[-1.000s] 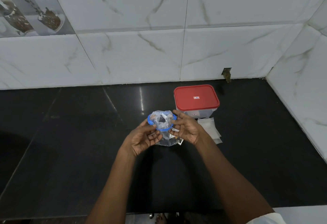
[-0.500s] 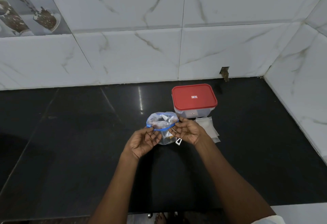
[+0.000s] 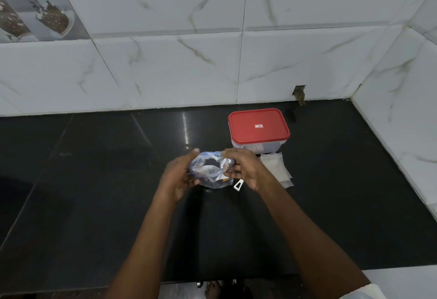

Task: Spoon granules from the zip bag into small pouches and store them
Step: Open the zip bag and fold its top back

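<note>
A clear zip bag [image 3: 209,171] with a blue zip rim stands on the black counter, its mouth spread open. My left hand [image 3: 178,175] holds its left side and my right hand [image 3: 243,168] holds its right side, fingers curled over the rim. Something pale lies inside the bag; I cannot tell what. A small white tag [image 3: 238,184] lies on the counter just under my right hand. A few flat white pouches [image 3: 276,165] lie stacked to the right of my right hand.
A clear container with a red lid [image 3: 259,128] stands shut behind the bag, near the marble-tiled back wall [image 3: 189,67]. A side wall [image 3: 402,109] closes the counter [image 3: 94,180] on the right. The counter's front edge runs along the bottom.
Both hands have moved higher round the bag's rim and closer over it, and the bag's mouth now tilts more toward me. The container and pouches have not moved.
</note>
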